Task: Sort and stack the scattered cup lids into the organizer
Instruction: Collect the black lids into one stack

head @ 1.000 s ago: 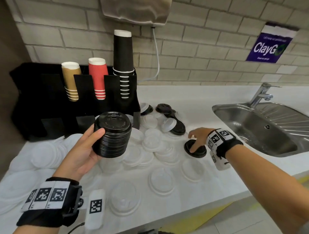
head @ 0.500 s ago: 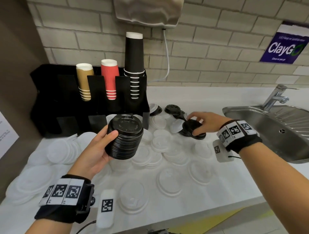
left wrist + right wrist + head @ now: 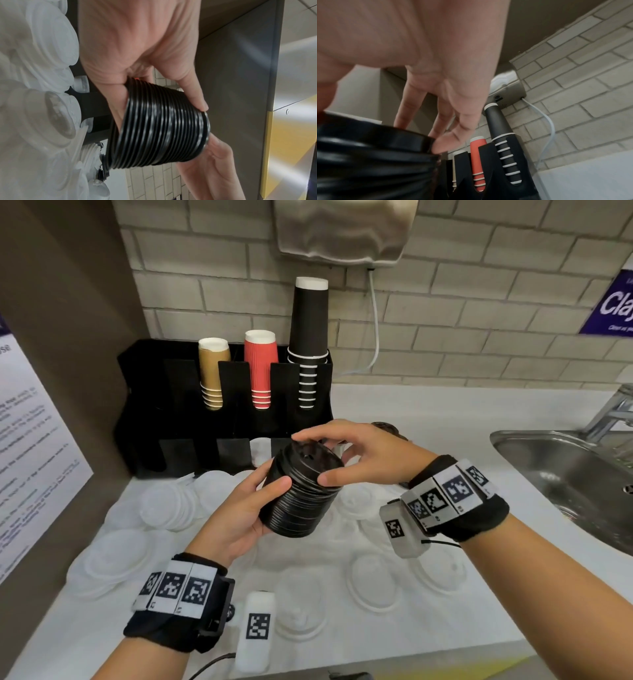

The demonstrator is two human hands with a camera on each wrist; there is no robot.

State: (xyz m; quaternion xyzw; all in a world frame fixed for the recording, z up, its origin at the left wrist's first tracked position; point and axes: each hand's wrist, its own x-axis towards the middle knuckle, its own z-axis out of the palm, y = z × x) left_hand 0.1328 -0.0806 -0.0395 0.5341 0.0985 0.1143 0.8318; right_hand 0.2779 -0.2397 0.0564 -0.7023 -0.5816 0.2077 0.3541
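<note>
My left hand (image 3: 239, 518) grips a tall stack of black cup lids (image 3: 301, 498) from the side, tilted, above the counter. My right hand (image 3: 363, 460) comes over the stack's top, and its thumb and fingertips (image 3: 443, 146) pinch the rim of the topmost black lid (image 3: 313, 455). The left wrist view shows the ribbed stack (image 3: 159, 129) held between thumb and fingers. The black organizer (image 3: 178, 433) stands behind, with white lids in one lower slot (image 3: 260, 450). Many white and clear lids (image 3: 373, 580) lie scattered on the counter.
Gold (image 3: 212, 371), red (image 3: 261, 368) and black cups (image 3: 308, 337) stand in the organizer's upper slots. A loose black lid (image 3: 385, 426) lies behind my right hand. A steel sink (image 3: 565, 481) with a tap is on the right. A metal wall unit (image 3: 342, 231) hangs above.
My right hand picked a black lid off the counter, carried it left and set it on the stack in my left hand. The stack rose a little.
</note>
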